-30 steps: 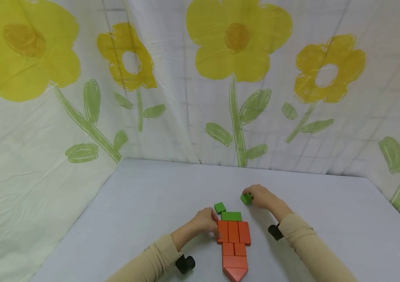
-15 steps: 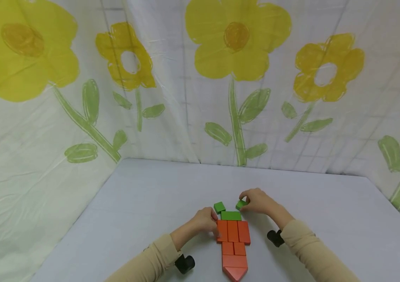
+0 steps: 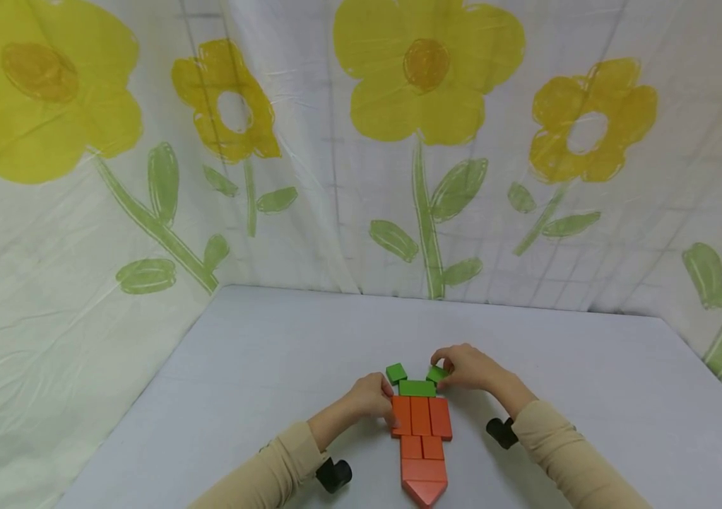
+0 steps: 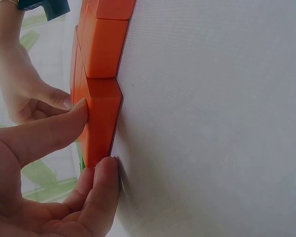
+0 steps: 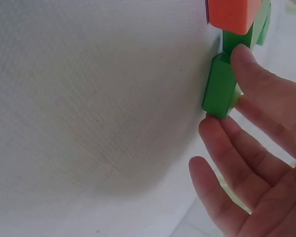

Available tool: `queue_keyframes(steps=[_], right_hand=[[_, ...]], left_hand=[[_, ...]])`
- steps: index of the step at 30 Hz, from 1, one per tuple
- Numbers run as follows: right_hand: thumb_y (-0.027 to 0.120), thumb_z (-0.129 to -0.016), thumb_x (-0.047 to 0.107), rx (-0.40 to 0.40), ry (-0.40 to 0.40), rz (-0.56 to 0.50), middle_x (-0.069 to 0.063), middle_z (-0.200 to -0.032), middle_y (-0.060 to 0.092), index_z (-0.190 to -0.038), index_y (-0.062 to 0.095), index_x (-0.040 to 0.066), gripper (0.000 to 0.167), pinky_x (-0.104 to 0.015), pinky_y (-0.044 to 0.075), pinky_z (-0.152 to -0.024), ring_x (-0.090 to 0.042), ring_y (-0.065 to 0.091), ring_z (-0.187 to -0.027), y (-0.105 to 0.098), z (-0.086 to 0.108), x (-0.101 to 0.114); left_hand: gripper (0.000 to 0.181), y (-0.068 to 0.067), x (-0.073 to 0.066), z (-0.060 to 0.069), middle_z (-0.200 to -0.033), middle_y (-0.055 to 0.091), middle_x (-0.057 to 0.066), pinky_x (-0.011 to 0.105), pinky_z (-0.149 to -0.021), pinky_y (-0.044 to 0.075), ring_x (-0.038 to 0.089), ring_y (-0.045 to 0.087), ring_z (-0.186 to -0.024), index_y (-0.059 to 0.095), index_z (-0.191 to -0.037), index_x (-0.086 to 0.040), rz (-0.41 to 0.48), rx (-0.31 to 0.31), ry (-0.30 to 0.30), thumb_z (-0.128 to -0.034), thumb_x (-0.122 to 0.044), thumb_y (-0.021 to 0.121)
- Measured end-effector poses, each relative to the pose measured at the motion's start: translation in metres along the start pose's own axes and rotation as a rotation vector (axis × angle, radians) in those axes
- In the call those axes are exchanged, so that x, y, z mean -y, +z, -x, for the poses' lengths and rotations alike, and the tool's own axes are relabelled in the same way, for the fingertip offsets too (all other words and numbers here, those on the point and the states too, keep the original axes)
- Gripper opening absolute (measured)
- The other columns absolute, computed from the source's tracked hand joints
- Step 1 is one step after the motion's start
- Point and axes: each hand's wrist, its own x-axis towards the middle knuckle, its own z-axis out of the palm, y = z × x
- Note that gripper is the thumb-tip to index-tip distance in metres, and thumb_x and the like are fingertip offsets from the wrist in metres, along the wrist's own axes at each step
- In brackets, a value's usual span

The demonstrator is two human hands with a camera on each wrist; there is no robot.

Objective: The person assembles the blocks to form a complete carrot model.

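My right hand [image 3: 469,367] pinches a small green block [image 3: 436,374] between thumb and fingers. That block sits tilted at the far right corner of a green rectangular block [image 3: 417,388], and in the right wrist view the two appear to touch. Another small green block [image 3: 395,373] lies angled at the opposite corner. Below, several orange-red blocks form a shape ending in a triangular block [image 3: 424,493] that points toward me. My left hand [image 3: 370,397] holds the left upright orange block [image 4: 102,123], thumb on its near part and fingertips at its far end.
The blocks lie flat on a pale table [image 3: 285,339]. Behind it hangs a white curtain [image 3: 310,212] printed with yellow flowers. A black wrist camera [image 3: 334,476] hangs under the left sleeve, and another black camera [image 3: 501,433] under the right.
The right hand has brought its green block left and toward me, down to the green rectangular block, and turned it slightly. My left hand and the orange blocks have stayed in place.
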Motion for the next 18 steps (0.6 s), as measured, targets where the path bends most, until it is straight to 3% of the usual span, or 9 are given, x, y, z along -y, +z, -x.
queue_keyframes(steps=[18], right_hand=[[0.084,-0.075,0.016,-0.008,0.009,-0.018,-0.006,-0.090,0.065,-0.109,0.066,0.006,0.040,-0.036,0.050,-0.070,-0.017,0.059,-0.078,0.0030,0.0062,0.0036]], left_hand=[[0.037,0.0031,0.0053,0.0029,-0.082,0.051,0.007,0.035,-0.067,0.041,0.022,0.047,-0.076,0.053,-0.089,-0.001,0.005,0.005,0.025,-0.0649,0.006,0.081]])
